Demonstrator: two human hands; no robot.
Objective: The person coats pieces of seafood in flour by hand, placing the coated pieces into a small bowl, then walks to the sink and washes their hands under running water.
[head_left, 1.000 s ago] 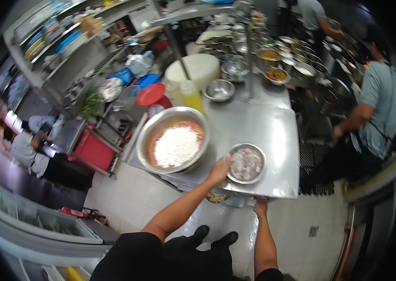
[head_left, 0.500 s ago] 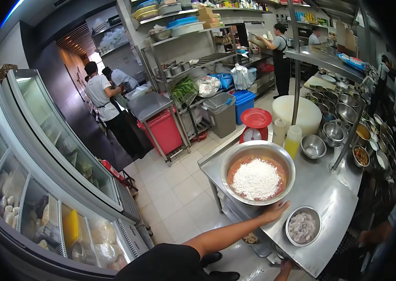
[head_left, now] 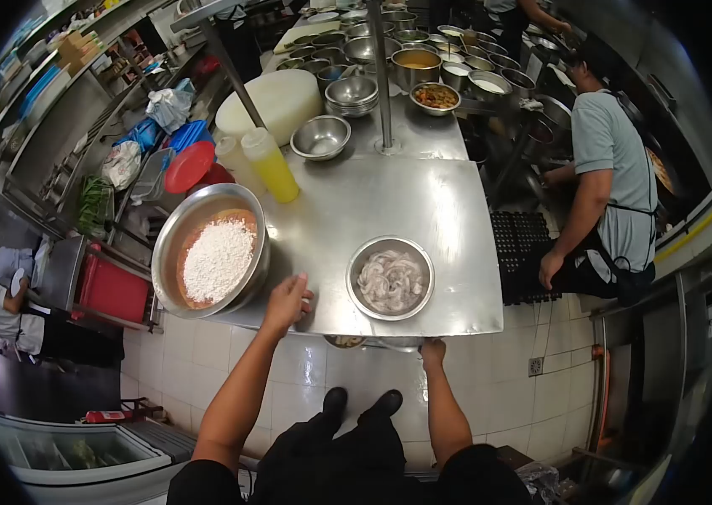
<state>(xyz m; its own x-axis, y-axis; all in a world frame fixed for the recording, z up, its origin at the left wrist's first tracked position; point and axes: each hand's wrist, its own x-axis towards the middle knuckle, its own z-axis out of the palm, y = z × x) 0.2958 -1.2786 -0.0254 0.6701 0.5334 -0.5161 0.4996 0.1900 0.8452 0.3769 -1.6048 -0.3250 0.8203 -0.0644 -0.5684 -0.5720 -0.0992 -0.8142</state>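
My left hand [head_left: 288, 303] is over the front edge of the steel table [head_left: 322, 252], fingers loosely bent and slightly apart, with nothing in it. Left of it stands a big metal bowl [head_left: 261, 252] holding reddish mixture under a mound of white powder [head_left: 219, 259]. A smaller metal bowl [head_left: 428, 295] of pale, greyish strips [head_left: 391, 281] rests on the table between my two hands. My right hand [head_left: 433, 353] is closed just below the table's front edge, beside the rim of a metal container [head_left: 398, 343]. What its fingers grip is hidden.
Behind the big bowl are squeeze bottles [head_left: 270, 167], a red scale [head_left: 190, 167], stacked bowls [head_left: 352, 94] and a thick white round block [head_left: 270, 103]. Filled pans crowd the back. A co-worker [head_left: 613, 160] stands at the right; two people are far left.
The view has swung right and down to face the table. My left hand has come away from beside the big bowl. My right hand stays low at the table's edge.
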